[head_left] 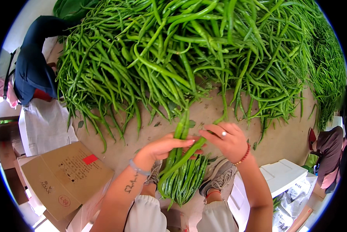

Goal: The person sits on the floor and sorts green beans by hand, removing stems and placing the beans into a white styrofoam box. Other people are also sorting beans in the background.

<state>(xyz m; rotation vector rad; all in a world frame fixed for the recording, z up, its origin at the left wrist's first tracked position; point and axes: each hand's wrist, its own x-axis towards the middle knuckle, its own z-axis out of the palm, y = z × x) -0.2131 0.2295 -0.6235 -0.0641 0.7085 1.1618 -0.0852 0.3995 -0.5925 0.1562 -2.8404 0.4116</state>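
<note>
My left hand (164, 147) is closed around a few long green chili peppers (180, 129), its thumb lying across them. From the right, my right hand (228, 140) pinches another long pepper (189, 154), which slants down to the left across the ones in my left hand. Just below both hands, a neat bunch of green peppers (186, 179) lies lengthwise between my shoes. A huge heap of loose green chili peppers (162, 58) covers the floor in front of me, its near edge just beyond my fingers.
An opened cardboard box (65, 178) stands at my left, near a white sack (46, 123). White foam boxes (283, 174) and plastic bags (293, 201) are on my right. Other people's legs show at the far left (32, 69) and far right (330, 150). Leaf scraps dot the floor (289, 135).
</note>
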